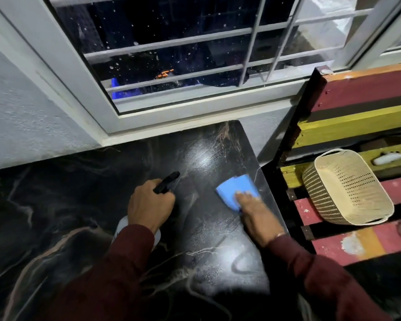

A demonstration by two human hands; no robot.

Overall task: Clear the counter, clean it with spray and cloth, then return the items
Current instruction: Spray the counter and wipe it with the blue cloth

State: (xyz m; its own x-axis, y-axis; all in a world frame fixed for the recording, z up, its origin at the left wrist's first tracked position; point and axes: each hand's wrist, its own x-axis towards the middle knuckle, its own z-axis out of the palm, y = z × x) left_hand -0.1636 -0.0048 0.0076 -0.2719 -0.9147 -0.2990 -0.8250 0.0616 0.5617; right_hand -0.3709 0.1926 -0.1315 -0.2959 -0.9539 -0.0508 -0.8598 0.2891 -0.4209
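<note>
Two hands: both mine, both over the counter, maroon sleeves to the wrists.
Surroundings, far: white-framed window with horizontal bars, glass spotted with droplets, dark beyond; grey textured wall to its left.
Surroundings, right: slatted wooden rack painted red, yellow and black, paint chipped, standing just beside the counter's right edge.
Basket: cream plastic basket, perforated sides, loop handles, lying tilted on the rack's slats, well apart from my hands.
Obstructions: rack edge runs close along the right side of the wiping zone; window ledge bounds the far side.
Counter material: black polished stone with pale tan and white veins, rounded far right corner, glossy, with bright glare and a streaky wet film near the cloth.
Left hand: fingers curled round the neck of the spray bottle, gripping it.
Bottle look: black trigger head pointing far and right; pale translucent body mostly hidden under my wrist.
Bottle position: above the counter's middle, left of the cloth; cannot tell whether its base touches the stone.
Right hand: fingers straight, pressing flat on the cloth's near edge.
Cloth: light blue, smooth, folded to a rough rectangle, lying flat on the counter close to its right edge; slightly blurred.
</note>
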